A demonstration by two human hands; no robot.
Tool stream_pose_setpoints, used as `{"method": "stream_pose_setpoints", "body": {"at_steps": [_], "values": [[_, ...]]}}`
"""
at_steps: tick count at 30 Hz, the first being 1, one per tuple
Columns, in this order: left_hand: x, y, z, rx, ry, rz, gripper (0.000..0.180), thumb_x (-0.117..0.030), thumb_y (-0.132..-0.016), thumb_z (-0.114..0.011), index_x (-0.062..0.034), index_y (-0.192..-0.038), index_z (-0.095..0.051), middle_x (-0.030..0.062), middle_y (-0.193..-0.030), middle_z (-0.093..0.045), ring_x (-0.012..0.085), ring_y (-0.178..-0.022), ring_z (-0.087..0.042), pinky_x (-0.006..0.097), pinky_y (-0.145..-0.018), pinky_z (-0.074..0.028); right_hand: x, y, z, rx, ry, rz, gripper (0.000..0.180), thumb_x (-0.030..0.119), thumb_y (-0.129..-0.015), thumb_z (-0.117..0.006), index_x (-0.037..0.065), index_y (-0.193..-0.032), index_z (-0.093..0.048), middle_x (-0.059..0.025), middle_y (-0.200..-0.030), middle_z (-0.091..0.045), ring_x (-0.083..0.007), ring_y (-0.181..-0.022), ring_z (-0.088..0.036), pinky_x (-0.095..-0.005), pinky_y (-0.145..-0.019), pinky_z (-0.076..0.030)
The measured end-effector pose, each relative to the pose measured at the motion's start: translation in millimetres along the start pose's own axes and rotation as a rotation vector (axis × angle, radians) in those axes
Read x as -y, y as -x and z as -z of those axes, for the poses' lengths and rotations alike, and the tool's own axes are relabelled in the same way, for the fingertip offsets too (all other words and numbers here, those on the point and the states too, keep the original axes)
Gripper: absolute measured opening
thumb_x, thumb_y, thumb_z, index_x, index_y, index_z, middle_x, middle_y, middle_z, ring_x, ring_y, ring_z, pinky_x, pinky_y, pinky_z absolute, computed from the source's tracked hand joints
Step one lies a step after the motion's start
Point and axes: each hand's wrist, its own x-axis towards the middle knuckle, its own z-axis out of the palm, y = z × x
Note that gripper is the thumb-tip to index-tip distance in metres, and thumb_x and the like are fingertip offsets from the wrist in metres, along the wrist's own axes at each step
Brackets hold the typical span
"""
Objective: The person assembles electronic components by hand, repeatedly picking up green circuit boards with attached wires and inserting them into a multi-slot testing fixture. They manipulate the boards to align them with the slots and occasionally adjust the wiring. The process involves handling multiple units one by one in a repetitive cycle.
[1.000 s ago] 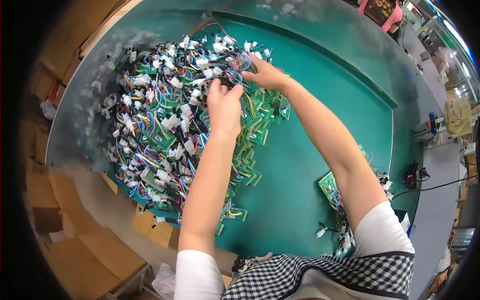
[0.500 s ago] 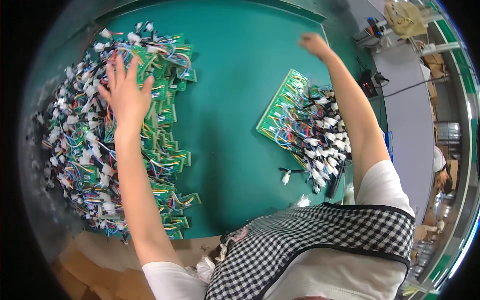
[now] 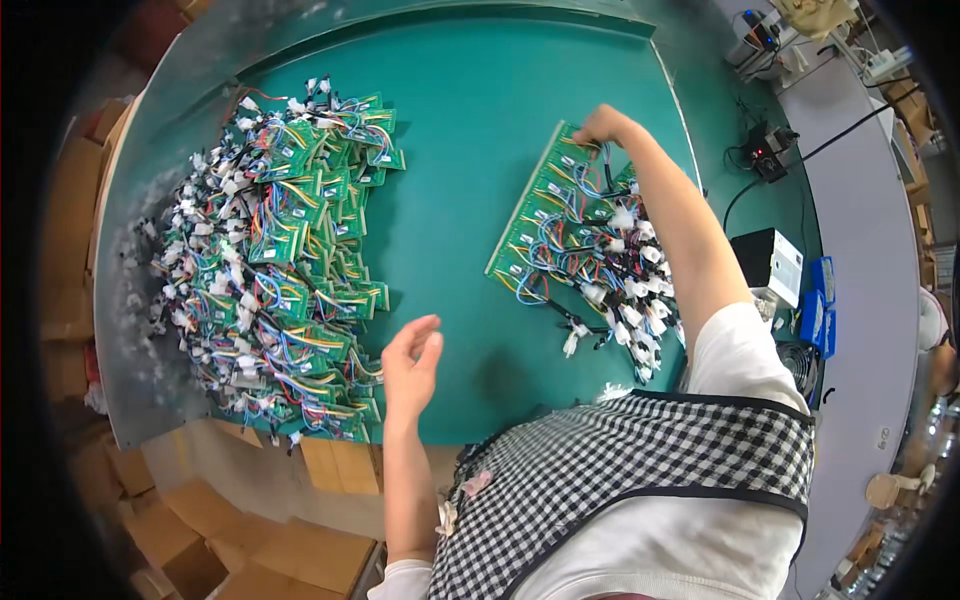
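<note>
A large green circuit board panel (image 3: 527, 208) lies aslant on the right half of the green table, with coloured wires and white connectors (image 3: 640, 290) trailing off its right side. My right hand (image 3: 604, 126) is at the far end of this panel, its fingers curled down onto the corner. My left hand (image 3: 410, 365) hovers over the near middle of the table, empty, with thumb and bent fingers a little apart. To its left is a big heap of smaller green circuit boards (image 3: 290, 240) with wires and white connectors; the hand does not touch it.
The green table (image 3: 460, 130) has a raised metal edge (image 3: 135, 330) on the left. Cardboard boxes (image 3: 290, 555) stand on the floor at near left. Beyond my right arm are a white box (image 3: 770, 265), blue bins (image 3: 820, 300) and a black device with a cable (image 3: 768, 150).
My left hand has left the heap of boards and moved right and nearer to me. My right hand has come down onto the panel's far corner. The whole view has shifted.
</note>
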Motion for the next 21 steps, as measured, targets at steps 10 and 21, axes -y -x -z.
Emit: {"method": "stream_pose_setpoints", "body": {"at_steps": [10,21], "values": [[-54,13,-74,0.760,0.974,0.172,0.074,-0.057,-0.080,-0.047,-0.0019,-0.128,-0.034,0.0193,-0.121,-0.047,0.0303,-0.107,-0.051,0.040,-0.086,-0.044,178,303,148,-0.684,-0.458,0.696,0.014,0.010,-0.065,-0.065,0.001,-0.074,-0.058,-0.0105,-0.068,-0.058,-0.0254,-0.061,-0.055,-0.0304,-0.054,-0.043],[-62,58,-70,0.521,0.825,-0.091,0.049,-0.001,-0.080,-0.053,-0.0023,-0.125,-0.034,0.0127,-0.113,-0.052,0.0255,-0.094,-0.058,0.036,-0.071,-0.054,90,417,40,-0.212,-0.614,0.967,0.051,0.009,-0.067,-0.063,0.004,-0.116,-0.052,-0.0148,-0.121,-0.050,-0.0321,-0.114,-0.044,-0.0406,-0.098,-0.031]]}}
